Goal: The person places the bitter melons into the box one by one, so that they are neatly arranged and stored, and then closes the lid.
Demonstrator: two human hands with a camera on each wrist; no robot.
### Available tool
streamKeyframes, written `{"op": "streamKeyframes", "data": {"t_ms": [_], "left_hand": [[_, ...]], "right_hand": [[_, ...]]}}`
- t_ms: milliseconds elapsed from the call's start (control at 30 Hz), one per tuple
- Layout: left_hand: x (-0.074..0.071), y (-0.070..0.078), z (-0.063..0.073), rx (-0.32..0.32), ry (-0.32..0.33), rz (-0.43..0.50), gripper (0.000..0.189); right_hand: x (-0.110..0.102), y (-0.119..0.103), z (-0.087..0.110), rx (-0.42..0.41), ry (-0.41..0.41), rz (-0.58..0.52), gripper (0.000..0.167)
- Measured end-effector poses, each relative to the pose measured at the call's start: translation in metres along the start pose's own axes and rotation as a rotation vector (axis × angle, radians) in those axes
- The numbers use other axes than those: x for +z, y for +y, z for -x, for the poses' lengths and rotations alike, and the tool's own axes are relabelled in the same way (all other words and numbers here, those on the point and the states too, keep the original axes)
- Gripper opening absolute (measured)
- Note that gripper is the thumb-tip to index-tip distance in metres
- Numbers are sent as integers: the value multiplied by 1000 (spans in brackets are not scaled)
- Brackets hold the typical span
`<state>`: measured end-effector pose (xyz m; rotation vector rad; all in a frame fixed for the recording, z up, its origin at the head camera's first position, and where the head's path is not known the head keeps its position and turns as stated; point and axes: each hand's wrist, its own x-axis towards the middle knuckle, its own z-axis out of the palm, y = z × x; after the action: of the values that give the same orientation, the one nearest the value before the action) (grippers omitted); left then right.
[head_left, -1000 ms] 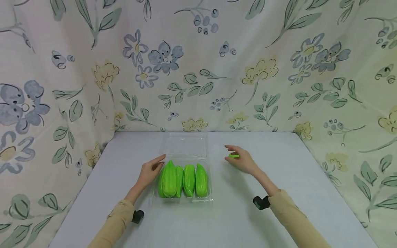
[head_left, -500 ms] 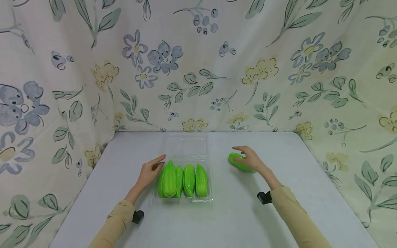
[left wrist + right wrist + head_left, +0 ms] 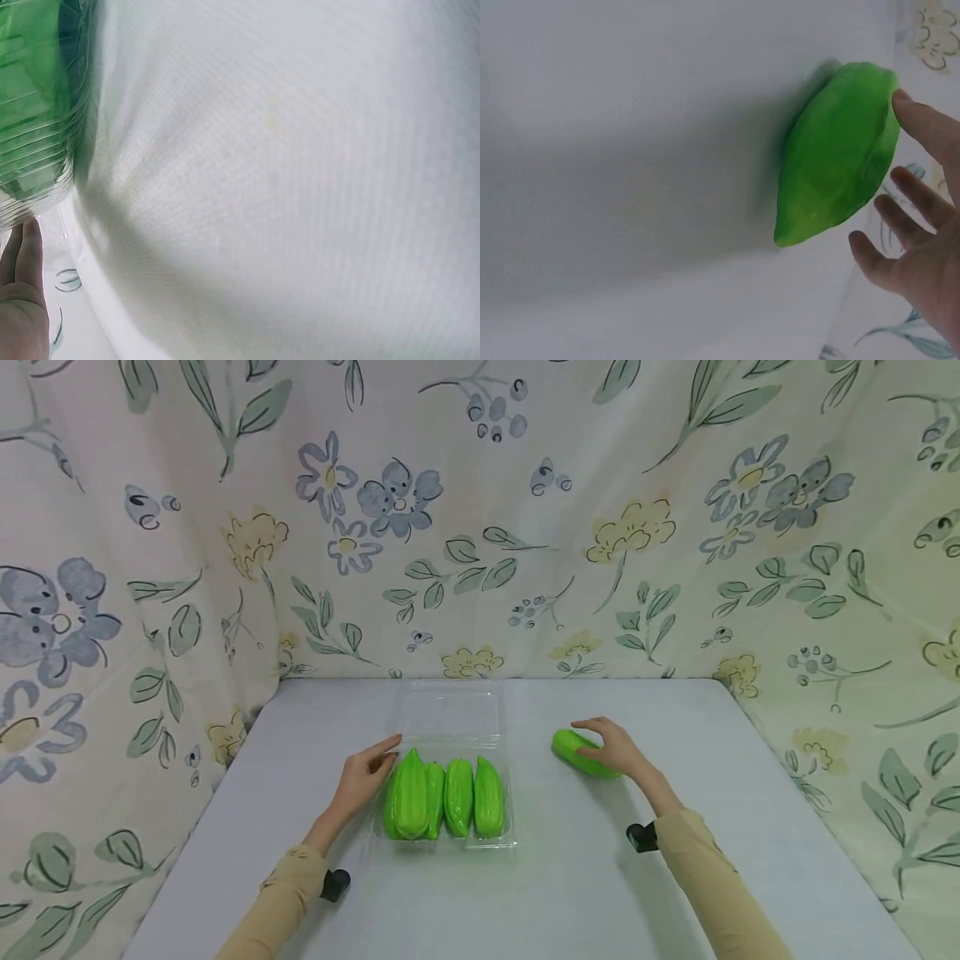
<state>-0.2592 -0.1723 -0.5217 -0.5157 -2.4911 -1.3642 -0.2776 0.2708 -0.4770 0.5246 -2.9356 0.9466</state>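
A bright green, ridged, pointed fruit, like a star fruit, lies slanted on the table at the right. My right hand is over its right end with fingers spread; in the right wrist view a fingertip meets the side of the fruit. At the left, a clear plastic box holds several similar green fruits standing in a row, its see-through lid folded back. My left hand rests at the box's left edge; in the left wrist view its straight fingers reach the box's ribbed corner.
A white table lies beneath everything, with bare surface between the box and the loose fruit. Behind and beside it hangs a floral curtain. Small black wrist cameras sit at both cuffs.
One second ago the right hand covered most of the loose fruit. It has since moved slightly right and back toward the body, exposing the fruit on the table. The left hand stays put.
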Motion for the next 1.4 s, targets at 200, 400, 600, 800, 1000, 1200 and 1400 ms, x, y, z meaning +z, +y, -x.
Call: {"op": "streamKeyframes", "data": {"t_ms": [200, 400, 600, 800, 1000, 1200, 1400], "left_hand": [[1, 0, 0, 2, 5, 8, 37], [1, 1, 0, -14, -1, -1, 36], [0, 2, -1, -17, -2, -4, 36], [0, 1, -1, -11, 4, -5, 36], [0, 1, -1, -11, 4, 10, 36], [1, 0, -1, 0, 3, 12, 36], [1, -1, 0, 13, 5, 20, 36]], "right_hand": [[-1, 10, 3, 88, -75, -83, 51], [1, 16, 7, 134, -164, -176, 54], [4, 15, 11, 122, -190, -240, 56], [4, 14, 12, 114, -170, -255, 56], [6, 17, 11, 134, -161, -237, 55], [8, 20, 10, 142, -156, -235, 56], [9, 20, 11, 149, -147, -245, 56]]}}
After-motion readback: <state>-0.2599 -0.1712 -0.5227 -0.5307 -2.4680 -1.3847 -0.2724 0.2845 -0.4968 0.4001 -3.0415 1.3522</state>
